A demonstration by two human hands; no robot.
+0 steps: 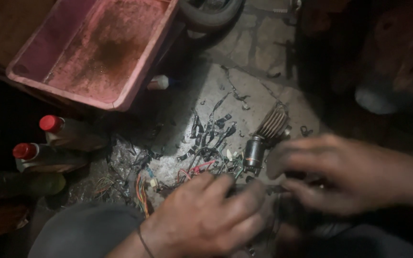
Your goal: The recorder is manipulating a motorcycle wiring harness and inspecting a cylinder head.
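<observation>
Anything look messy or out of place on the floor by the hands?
Yes. Cut black tape scraps and loose coloured wires lie scattered over the stone floor, ahead of the left hand and right hand. The pink tray is stained brown.

floor (259,52): stone, dirty | on it: wire scraps (206,138); red-capped bottles (58,143); finned metal part (273,122), probably

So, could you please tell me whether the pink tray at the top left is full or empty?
Empty: the pink tray holds no objects, only a rusty brown stain across its bare bottom.
</observation>
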